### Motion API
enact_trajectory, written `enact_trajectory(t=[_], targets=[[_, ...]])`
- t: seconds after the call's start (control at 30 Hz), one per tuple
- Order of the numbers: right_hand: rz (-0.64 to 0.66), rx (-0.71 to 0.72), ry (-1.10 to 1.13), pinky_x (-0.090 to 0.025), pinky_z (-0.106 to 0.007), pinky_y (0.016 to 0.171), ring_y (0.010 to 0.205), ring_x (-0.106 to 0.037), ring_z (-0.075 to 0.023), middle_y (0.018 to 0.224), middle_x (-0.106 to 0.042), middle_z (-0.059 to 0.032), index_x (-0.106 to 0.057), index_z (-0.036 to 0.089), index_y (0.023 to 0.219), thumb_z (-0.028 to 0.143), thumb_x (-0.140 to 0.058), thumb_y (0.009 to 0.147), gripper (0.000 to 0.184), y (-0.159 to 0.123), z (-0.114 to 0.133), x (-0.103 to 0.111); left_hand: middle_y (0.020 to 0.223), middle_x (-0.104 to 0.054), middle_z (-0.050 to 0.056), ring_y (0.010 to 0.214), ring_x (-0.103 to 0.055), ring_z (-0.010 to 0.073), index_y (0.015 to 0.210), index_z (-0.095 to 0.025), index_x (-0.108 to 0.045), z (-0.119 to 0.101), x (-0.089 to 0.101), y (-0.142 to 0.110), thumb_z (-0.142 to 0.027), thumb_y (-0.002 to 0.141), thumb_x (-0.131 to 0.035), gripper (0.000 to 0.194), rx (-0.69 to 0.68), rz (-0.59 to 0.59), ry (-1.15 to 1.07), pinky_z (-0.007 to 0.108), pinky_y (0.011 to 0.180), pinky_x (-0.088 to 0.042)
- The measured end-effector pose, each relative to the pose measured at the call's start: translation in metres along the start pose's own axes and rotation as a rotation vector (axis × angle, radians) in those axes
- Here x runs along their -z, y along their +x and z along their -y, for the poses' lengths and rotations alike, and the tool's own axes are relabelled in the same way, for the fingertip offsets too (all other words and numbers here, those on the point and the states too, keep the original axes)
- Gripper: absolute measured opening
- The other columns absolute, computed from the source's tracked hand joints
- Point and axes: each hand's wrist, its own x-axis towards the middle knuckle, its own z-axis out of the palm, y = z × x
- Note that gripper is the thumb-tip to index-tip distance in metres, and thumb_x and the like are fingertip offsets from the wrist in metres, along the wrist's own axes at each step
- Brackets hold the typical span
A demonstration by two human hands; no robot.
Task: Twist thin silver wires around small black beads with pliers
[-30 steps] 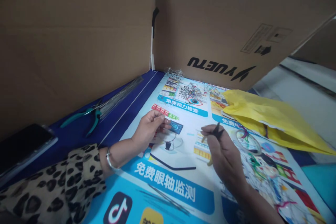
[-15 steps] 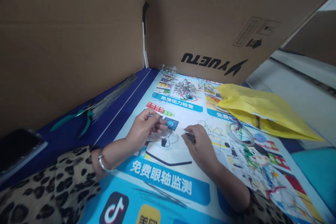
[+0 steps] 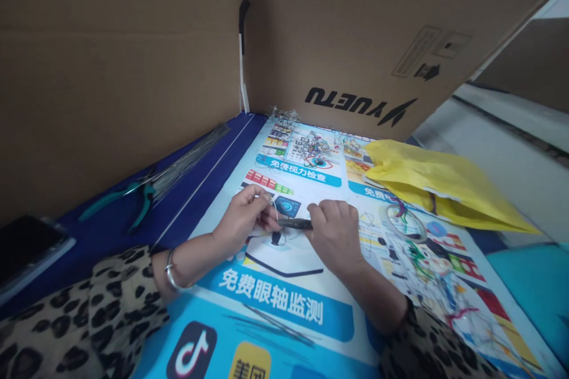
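Note:
My left hand [image 3: 246,217] pinches a thin wire piece with a small black bead [image 3: 275,238] hanging under it, just above the printed poster [image 3: 284,302] on the table. My right hand [image 3: 336,234] is closed round dark small pliers [image 3: 297,224], whose tip points left and meets the wire at my left fingertips. Both hands are close together at the poster's middle. Leopard-print sleeves cover both forearms, and a silver bangle [image 3: 170,269] sits on my left wrist.
Green-handled pliers [image 3: 128,201] and a bundle of straight wires [image 3: 191,157] lie on the blue cloth at left. A phone [image 3: 26,249] sits far left. A yellow bag [image 3: 440,183], tangled coloured wire pieces [image 3: 427,260] and cardboard walls [image 3: 355,29] surround the work area.
My right hand moved left from the poster's right side, bringing the small pliers to the wire held in my left hand. The left hand stayed nearly in place.

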Motion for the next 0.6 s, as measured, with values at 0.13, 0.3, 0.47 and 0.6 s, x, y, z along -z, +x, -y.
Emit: enact_trajectory(t=[0.13,0.3,0.47,0.6], targets=[[-0.006,0.018,-0.03,-0.026,-0.038,0.072,0.08,-0.04,-0.0244,0.083,-0.054,-0.0085,-0.06,0.017,0.09,0.028,-0.059,0.077,0.017,0.004,0.0,-0.002,0.059,-0.063,-0.001,0.046,-0.062,0.0127,0.077,-0.019,-0.041,0.001,0.0,0.0,-0.034,0.08,-0.053,0.02,-0.009,-0.02,0.017,0.016,0.04,-0.043],[-0.026,0.021,-0.04,-0.026,-0.038,0.072,0.08,-0.039,-0.0241,0.082,-0.054,-0.0083,-0.06,0.017,0.09,0.028,-0.059,0.077,0.017,0.008,-0.001,-0.004,0.062,-0.063,-0.002,0.047,-0.062,0.0128,0.078,-0.019,-0.042,0.001,0.0,0.001,-0.034,0.082,-0.052,0.019,0.005,-0.027,0.02,0.017,0.041,-0.044],[-0.036,0.047,-0.06,-0.026,-0.038,0.071,0.078,-0.039,-0.0233,0.079,-0.053,-0.0076,-0.06,0.017,0.087,0.026,-0.056,0.079,0.012,0.012,-0.001,-0.006,0.062,-0.062,-0.003,0.046,-0.062,0.0118,0.077,-0.018,-0.043,0.001,0.0,0.002,-0.033,0.082,-0.052,0.018,0.008,-0.037,0.036,0.016,0.04,-0.042],[-0.041,0.074,-0.075,-0.025,-0.037,0.068,0.076,-0.038,-0.0224,0.076,-0.052,-0.0075,-0.061,0.018,0.085,0.024,-0.053,0.082,0.01,0.014,-0.001,-0.006,0.061,-0.061,-0.003,0.045,-0.061,0.0115,0.077,-0.018,-0.043,0.001,0.0,0.001,-0.035,0.082,-0.052,0.02,0.002,-0.033,0.033,0.016,0.039,-0.041]])
